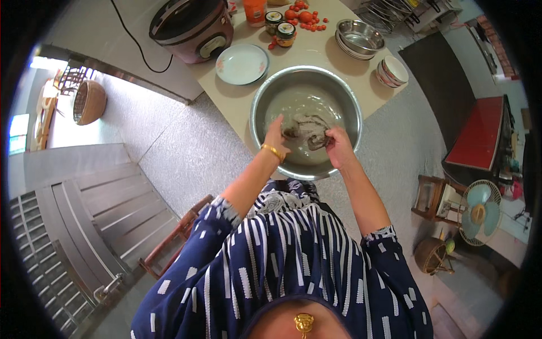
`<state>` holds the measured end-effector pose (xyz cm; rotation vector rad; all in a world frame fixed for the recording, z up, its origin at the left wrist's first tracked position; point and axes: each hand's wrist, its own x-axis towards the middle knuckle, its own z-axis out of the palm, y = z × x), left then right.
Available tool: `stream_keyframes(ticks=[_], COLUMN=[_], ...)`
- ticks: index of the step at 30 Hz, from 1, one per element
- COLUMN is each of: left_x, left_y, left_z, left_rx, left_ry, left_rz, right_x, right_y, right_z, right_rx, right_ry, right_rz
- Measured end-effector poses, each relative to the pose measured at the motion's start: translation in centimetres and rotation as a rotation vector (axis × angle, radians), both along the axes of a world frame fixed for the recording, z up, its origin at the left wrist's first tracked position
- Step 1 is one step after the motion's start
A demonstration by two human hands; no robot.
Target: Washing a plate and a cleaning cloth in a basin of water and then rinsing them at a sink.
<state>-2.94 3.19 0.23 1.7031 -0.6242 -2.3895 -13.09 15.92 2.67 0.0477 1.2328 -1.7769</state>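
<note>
A large round metal basin [258, 91] of cloudy water stands at the table's near corner. In the water lies a wet, grey-brown cloth [312, 127], bunched and folded. My right hand [338, 148] pinches the cloth's right edge between thumb and fingers, close to the basin's right wall. At the cloth's left side is my left hand [277, 137], its fingers apart and pointing away from me, with a gold bangle on the wrist; nothing shows gripped in it.
Around the basin on the table [305, 57] are plates [241, 64], stacked bowls [394, 71], metal bowls [360, 37], jars [286, 34], tomatoes [305, 17] and a rice cooker [194, 31]. A wooden chair [178, 237] stands at my left, an electric fan [478, 213] to the right.
</note>
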Motion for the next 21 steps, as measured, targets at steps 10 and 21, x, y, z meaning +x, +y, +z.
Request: stream_keyframes(ticks=[10,21], left_x=[-3.1,-5.1], left_y=[0.5,1.3], left_z=[-5.5,-3.7], left_rx=[0.313,-0.162], left_ry=[0.609,0.418], left_rz=[-0.079,-0.151], right_x=[4.0,-4.6], right_y=[-2.0,-3.3], right_z=[0.6,-8.1], right_rx=[0.179,0.665], right_ry=[0.735,1.680], right_rz=[0.419,0.459])
